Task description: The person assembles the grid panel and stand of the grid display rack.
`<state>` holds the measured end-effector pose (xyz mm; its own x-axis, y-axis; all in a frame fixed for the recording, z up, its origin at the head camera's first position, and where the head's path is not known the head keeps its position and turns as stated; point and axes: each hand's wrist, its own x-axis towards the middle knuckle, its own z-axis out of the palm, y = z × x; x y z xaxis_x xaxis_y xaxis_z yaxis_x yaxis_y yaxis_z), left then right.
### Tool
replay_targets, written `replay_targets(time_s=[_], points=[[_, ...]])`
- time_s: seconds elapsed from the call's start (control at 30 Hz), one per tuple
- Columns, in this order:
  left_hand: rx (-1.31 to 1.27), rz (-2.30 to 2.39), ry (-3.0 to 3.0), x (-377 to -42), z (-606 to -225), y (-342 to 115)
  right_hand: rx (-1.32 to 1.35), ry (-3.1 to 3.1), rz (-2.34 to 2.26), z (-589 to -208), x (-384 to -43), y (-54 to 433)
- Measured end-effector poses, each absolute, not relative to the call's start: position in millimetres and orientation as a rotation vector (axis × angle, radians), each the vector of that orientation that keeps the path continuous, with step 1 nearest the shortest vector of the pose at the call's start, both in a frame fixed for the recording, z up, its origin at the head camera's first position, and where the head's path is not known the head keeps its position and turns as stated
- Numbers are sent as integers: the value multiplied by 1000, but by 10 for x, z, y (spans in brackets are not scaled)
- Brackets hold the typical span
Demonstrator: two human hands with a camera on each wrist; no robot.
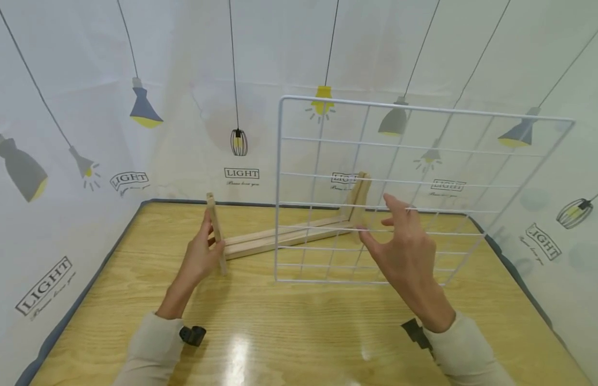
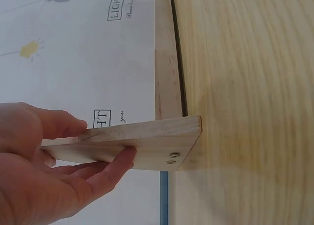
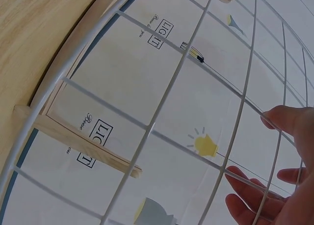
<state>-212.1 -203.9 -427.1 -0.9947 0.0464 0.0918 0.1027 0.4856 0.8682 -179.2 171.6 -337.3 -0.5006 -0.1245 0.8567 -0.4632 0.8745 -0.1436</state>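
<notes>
My left hand (image 1: 200, 256) pinches the upright end board (image 1: 215, 219) of a low wooden frame. Two screw heads (image 2: 173, 155) show on that board's outer face in the left wrist view. Long wooden rails (image 1: 289, 236) run along the tabletop to a second upright (image 1: 360, 198), seen through the mesh. A white wire grid panel (image 1: 424, 109) stands upright and tilted on the right. At it is my right hand (image 1: 407, 249), thumb and bent fingers around its wires. In the right wrist view, wires cross in front of these fingers (image 3: 245, 186).
The wood-grain table (image 1: 279, 321) has a dark edge at the back and sides. Behind it hangs a pale cloth (image 1: 183, 128) printed with lamps and the word LIGHT. Small black devices are worn at the left wrist (image 1: 193, 335) and right wrist (image 1: 417, 333).
</notes>
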Motion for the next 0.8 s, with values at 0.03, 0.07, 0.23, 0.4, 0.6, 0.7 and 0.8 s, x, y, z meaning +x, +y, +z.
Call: replay_targets(time_s=[0.03,0.07,0.23,0.4,0.6,0.7,0.8], points=[[-138,-1553,-2661,-2131,-4274,-2024,427,-2075,446,-3366,-1793,1721],[-139,-1546,-2664,-2141,-4280,-2010,428,-2075,447,-3360,-1795,1725],[-134,-1532,-2664,-2174,-4304,-1944,428,-2082,448,-3337,-1798,1744],[-161,-1536,-2652,-2183,-4295,-1889,423,-2080,444,-3308,-1811,1754],[-167,-1538,-2653,-2203,-4300,-1830,425,-2067,440,-3274,-1829,1751],[-180,-1542,-2649,-2211,-4302,-1802,425,-2066,445,-3257,-1840,1745],[-187,-1535,-2654,-2211,-4305,-1783,422,-2070,449,-3242,-1847,1740]])
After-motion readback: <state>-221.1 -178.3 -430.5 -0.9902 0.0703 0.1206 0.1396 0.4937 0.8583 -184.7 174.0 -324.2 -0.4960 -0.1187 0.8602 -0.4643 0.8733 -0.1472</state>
